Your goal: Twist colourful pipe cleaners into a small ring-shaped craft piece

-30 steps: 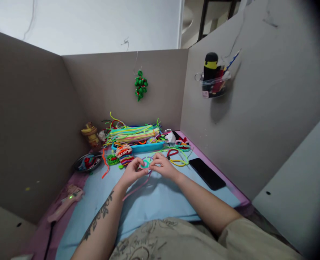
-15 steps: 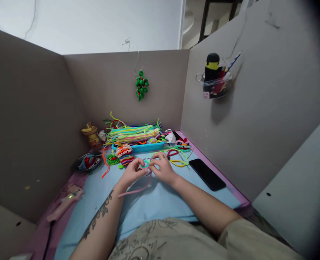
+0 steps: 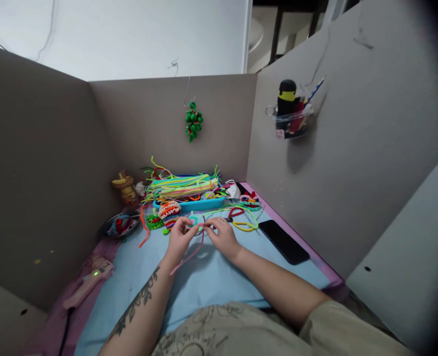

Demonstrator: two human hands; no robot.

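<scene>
My left hand (image 3: 182, 238) pinches a small coil of pipe cleaners (image 3: 193, 219) in teal, pink and purple. My right hand (image 3: 221, 236) meets it at the right edge, thumb and fingertips closed on the pink pipe cleaner (image 3: 189, 258). That strand's loose end hangs below the fingers and curves toward my left wrist. Both hands are just above the light blue sheet, fingertips almost touching. Just behind my left hand sits a striped piece of coiled pipe cleaners (image 3: 170, 209), orange and peach on top.
A blue tray (image 3: 207, 203) heaped with pipe cleaners (image 3: 185, 185) stands at the back. At left are a dark bowl (image 3: 105, 228) and a pink glue gun (image 3: 88, 284) with a green light. A black phone (image 3: 283, 241) lies at right. Grey panels (image 3: 219, 118) enclose the table.
The coil has turned so that its face shows more above my fingers. The pink strand's loose end has swung slightly right and down. The whole view has shifted a little.
</scene>
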